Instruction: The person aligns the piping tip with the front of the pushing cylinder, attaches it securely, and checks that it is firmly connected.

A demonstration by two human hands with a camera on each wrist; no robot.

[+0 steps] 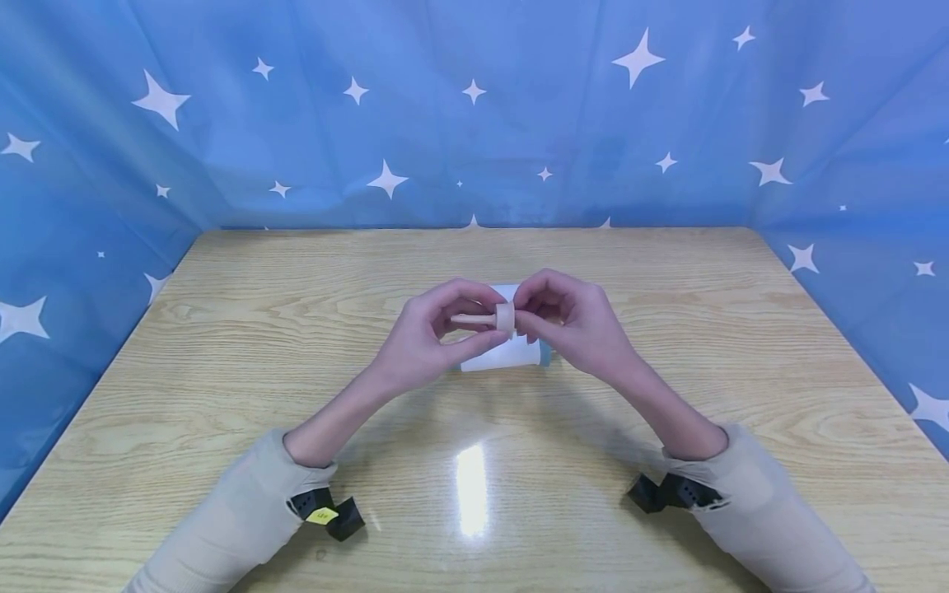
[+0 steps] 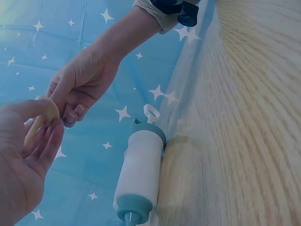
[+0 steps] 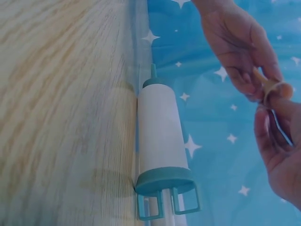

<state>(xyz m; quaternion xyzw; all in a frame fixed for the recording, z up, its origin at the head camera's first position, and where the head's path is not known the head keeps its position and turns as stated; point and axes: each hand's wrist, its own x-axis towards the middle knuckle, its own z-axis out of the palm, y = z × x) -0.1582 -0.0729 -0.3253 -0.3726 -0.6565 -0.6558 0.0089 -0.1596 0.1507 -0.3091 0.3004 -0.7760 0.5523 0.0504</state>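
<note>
Above the table, both hands meet at a small beige nozzle (image 1: 505, 318) with a slim stem and a wide round collar. My left hand (image 1: 426, 342) pinches the collar between thumb and fingers, and the stem points left into that palm. On the collar's other side, my right hand (image 1: 586, 329) grips the rim with thumb and forefinger; its fingertips partly cover the opening. Below the hands lies a big white syringe (image 1: 504, 356) with teal ends. In the right wrist view the syringe (image 3: 162, 127) shows its teal loop handles and, at the far end, a thin teal tip.
The syringe rests on its side on a wood-grain table (image 1: 356, 272). A blue curtain (image 1: 460, 132) with white stars hangs along the back and sides. Each forearm carries a black wrist camera at the sleeve cuff.
</note>
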